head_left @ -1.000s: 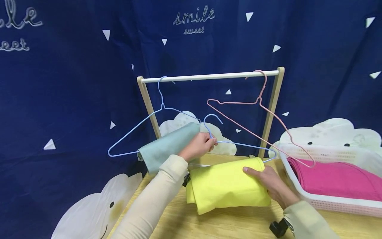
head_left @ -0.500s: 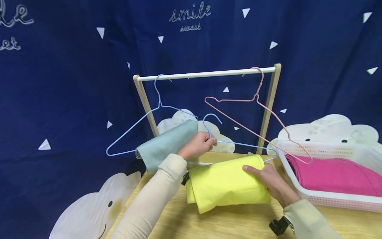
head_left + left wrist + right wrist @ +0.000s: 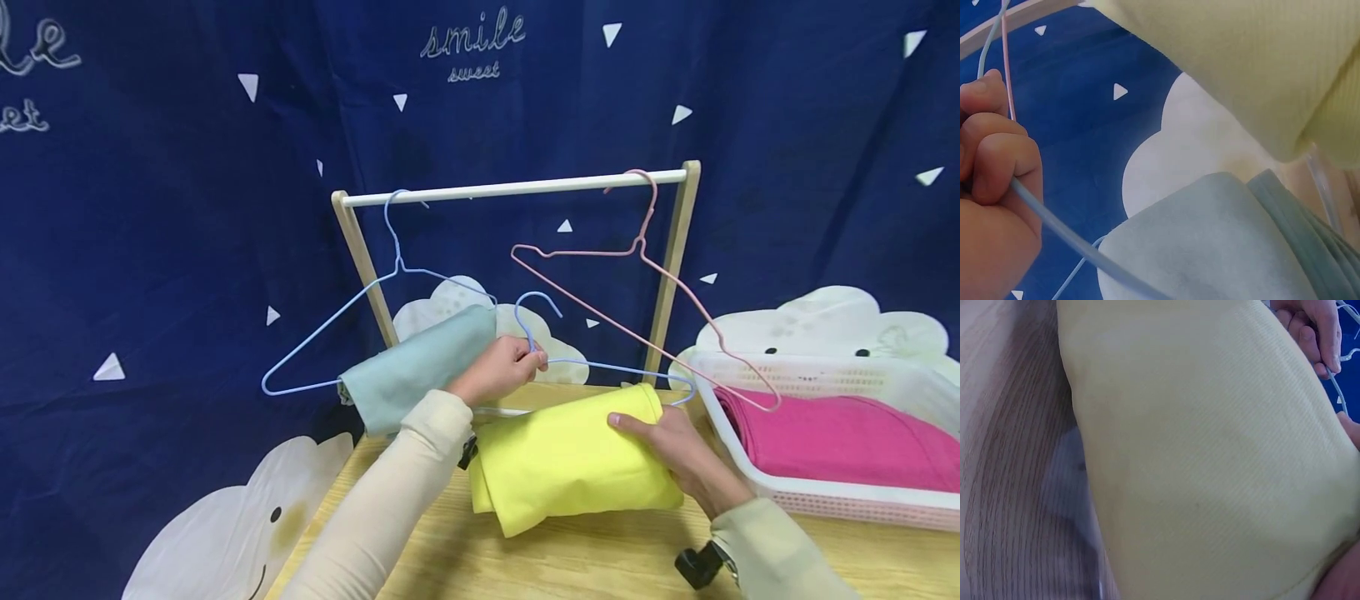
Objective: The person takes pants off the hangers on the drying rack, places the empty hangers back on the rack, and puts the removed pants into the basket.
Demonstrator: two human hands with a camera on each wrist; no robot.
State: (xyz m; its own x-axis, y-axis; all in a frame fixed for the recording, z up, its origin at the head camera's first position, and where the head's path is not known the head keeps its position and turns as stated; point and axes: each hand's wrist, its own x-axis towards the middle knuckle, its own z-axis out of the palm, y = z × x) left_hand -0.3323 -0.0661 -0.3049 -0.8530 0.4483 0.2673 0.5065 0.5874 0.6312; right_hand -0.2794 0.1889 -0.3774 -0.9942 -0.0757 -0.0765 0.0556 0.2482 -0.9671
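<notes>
My left hand [image 3: 498, 367] grips a light blue wire hanger [image 3: 534, 293] just below its hook, fingers curled round the wire [image 3: 1085, 249]. Over the hanger's lower bar lies folded yellow cloth [image 3: 566, 467]. My right hand [image 3: 686, 450] holds that cloth at its right end, thumb on the front face and the other fingers hidden behind. The yellow fabric [image 3: 1210, 450] fills most of the right wrist view. Behind my left forearm, a second blue hanger [image 3: 399, 262] hangs on the rack with grey-green cloth [image 3: 420, 367] folded over its bar.
A rack with a white rod [image 3: 510, 188] stands on the wooden table [image 3: 600, 558]. From the rod's right end hangs a bare pink hanger [image 3: 640, 242], its corner overlapping a white basket [image 3: 757, 475] with folded magenta cloth [image 3: 840, 437]. A dark blue curtain [image 3: 187, 208] backs everything.
The head view has shifted slightly, moving the rack and basket a little left in the picture. Both hands keep their holds on the hanger and yellow cloth, nearly still.
</notes>
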